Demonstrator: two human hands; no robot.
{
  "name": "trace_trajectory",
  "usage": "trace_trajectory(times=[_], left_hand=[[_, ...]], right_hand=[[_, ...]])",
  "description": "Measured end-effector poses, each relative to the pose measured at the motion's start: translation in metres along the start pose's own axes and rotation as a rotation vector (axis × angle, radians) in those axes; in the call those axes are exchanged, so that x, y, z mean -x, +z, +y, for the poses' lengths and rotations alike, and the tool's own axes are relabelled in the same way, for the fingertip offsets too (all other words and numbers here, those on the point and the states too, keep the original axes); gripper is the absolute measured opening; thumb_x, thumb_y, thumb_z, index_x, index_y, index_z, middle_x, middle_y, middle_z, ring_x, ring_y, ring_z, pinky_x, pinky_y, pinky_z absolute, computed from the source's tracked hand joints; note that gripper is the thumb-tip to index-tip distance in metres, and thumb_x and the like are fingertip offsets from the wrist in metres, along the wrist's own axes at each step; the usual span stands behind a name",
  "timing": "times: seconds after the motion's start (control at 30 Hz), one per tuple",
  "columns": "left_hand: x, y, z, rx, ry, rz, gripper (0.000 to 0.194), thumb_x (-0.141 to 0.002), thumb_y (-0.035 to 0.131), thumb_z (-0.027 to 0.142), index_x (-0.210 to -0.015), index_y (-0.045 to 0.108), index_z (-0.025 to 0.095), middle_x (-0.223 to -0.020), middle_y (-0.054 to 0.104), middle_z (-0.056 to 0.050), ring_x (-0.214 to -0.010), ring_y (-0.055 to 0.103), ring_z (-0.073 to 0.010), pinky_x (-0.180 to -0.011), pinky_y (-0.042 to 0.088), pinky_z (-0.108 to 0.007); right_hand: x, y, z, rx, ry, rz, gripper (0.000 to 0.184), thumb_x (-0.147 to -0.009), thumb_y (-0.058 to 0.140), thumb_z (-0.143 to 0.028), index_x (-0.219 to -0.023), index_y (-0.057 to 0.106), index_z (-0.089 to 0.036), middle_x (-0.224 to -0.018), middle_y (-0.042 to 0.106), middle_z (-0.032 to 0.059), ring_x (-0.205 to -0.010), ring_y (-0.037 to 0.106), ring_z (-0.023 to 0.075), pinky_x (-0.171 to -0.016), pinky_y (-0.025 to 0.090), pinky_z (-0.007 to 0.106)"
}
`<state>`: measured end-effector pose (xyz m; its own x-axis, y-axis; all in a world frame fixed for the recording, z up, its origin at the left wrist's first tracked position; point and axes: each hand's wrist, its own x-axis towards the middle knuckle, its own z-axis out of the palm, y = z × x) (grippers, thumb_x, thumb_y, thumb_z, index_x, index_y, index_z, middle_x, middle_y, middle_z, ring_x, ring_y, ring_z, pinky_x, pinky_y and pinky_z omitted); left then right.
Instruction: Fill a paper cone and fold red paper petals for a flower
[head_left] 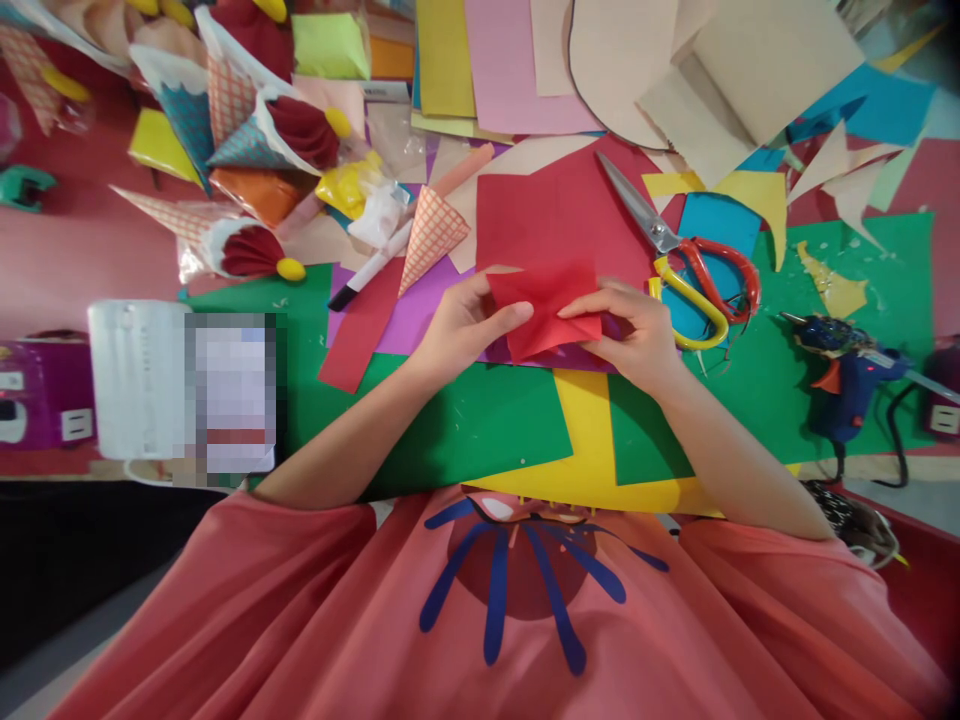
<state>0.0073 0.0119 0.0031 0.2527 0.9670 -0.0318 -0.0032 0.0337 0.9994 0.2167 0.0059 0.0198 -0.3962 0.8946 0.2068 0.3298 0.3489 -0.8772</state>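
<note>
Currently | hands (466,326) half-curled | holding creased red paper (551,285) from both sides

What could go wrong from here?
The held red paper, pinched by the left hand and right hand, could tear if pulled apart.
The scissors lie beside the right hand, so it might knock them.
The glue gun shows a red light; it may be hot.

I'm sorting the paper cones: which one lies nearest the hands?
The orange-checked cone beside the marker, nearest the left hand; the other cones all lie farther left.
</note>
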Motion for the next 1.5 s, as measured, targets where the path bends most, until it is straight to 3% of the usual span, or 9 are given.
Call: trace_trajectory(times=[0.2,0.3,0.43,0.73,0.9,1.0,1.1,1.3,1.5], left_hand=[[0.004,-0.002,0.001,-0.115,0.155,-0.086,0.080,-0.070,0.062,0.075,-0.135,0.040,0.034,-0.126,0.058,-0.008,-0.116,0.063,-0.0268,-0.085,0.058,-0.035],[0.005,-0.002,-0.005,-0.192,0.255,-0.153,0.092,-0.067,0.067,0.073,-0.142,0.028,0.035,-0.143,0.044,-0.010,-0.129,0.054,-0.0311,-0.093,0.055,-0.042],[0.005,-0.003,-0.012,-0.285,0.324,-0.187,0.093,-0.071,0.066,0.070,-0.146,0.021,0.037,-0.149,0.035,-0.010,-0.138,0.043,-0.0329,-0.102,0.050,-0.047],[0.006,-0.003,-0.010,-0.296,0.326,-0.121,0.074,-0.079,0.065,0.061,-0.140,0.035,0.034,-0.142,0.045,-0.009,-0.129,0.053,-0.0284,-0.094,0.056,-0.040],[0.008,-0.004,-0.009,-0.280,0.330,-0.065,0.064,-0.080,0.066,0.056,-0.134,0.043,0.030,-0.135,0.053,-0.009,-0.121,0.060,-0.0253,-0.093,0.057,-0.036],[0.008,-0.004,-0.006,-0.313,0.329,-0.054,0.057,-0.082,0.064,0.055,-0.130,0.048,0.029,-0.130,0.057,-0.008,-0.118,0.061,-0.0236,-0.093,0.056,-0.035],[0.007,-0.005,-0.005,-0.344,0.341,-0.058,0.051,-0.084,0.064,0.051,-0.127,0.051,0.027,-0.124,0.061,-0.007,-0.115,0.063,-0.0216,-0.093,0.056,-0.033],[0.006,-0.006,-0.005,-0.339,0.341,-0.037,0.037,-0.084,0.068,0.038,-0.117,0.059,0.023,-0.113,0.067,-0.005,-0.107,0.066,-0.0179,-0.093,0.055,-0.031],[0.005,-0.004,0.001,-0.330,0.223,-0.030,0.027,-0.083,0.068,0.034,-0.104,0.065,0.018,-0.104,0.071,-0.005,-0.099,0.069,-0.0163,-0.087,0.056,-0.028]], right_hand=[[0.000,0.001,0.001,-0.028,0.041,0.112,0.011,-0.082,0.067,-0.025,-0.091,0.072,-0.024,-0.093,0.074,0.0024,-0.087,0.068,0.0196,-0.083,0.053,0.037],[0.001,0.002,0.002,0.003,0.032,0.117,0.013,-0.080,0.064,-0.019,-0.090,0.072,-0.023,-0.091,0.075,0.0017,-0.087,0.068,0.0192,-0.082,0.054,0.036],[0.002,0.005,0.001,0.007,0.010,0.098,0.012,-0.081,0.065,-0.018,-0.090,0.072,-0.021,-0.090,0.075,0.0019,-0.085,0.070,0.0177,-0.079,0.055,0.033],[0.001,0.005,0.001,-0.019,0.013,0.079,0.017,-0.080,0.072,-0.029,-0.095,0.071,-0.022,-0.097,0.075,0.0027,-0.092,0.070,0.0197,-0.086,0.055,0.037],[0.000,0.004,0.002,-0.032,0.042,0.069,0.027,-0.075,0.076,-0.044,-0.091,0.069,-0.023,-0.100,0.072,0.0036,-0.120,0.060,0.0264,-0.106,0.044,0.046],[0.001,0.005,0.004,-0.094,0.083,0.054,0.033,-0.073,0.075,-0.051,-0.088,0.067,-0.023,-0.103,0.069,0.0051,-0.128,0.053,0.0283,-0.108,0.042,0.047],[0.002,0.007,0.006,-0.155,0.118,0.049,0.035,-0.073,0.074,-0.054,-0.086,0.065,-0.023,-0.101,0.067,0.0059,-0.122,0.057,0.0282,-0.104,0.046,0.046],[0.001,0.006,0.000,-0.151,0.115,0.061,0.022,-0.078,0.073,-0.042,-0.082,0.065,-0.022,-0.096,0.069,0.0046,-0.103,0.065,0.0224,-0.092,0.052,0.040],[0.003,0.009,-0.002,-0.126,0.215,0.108,0.028,-0.079,0.071,-0.041,-0.072,0.053,-0.022,-0.069,0.063,-0.0030,-0.061,0.059,0.0104,-0.055,0.050,0.024]])
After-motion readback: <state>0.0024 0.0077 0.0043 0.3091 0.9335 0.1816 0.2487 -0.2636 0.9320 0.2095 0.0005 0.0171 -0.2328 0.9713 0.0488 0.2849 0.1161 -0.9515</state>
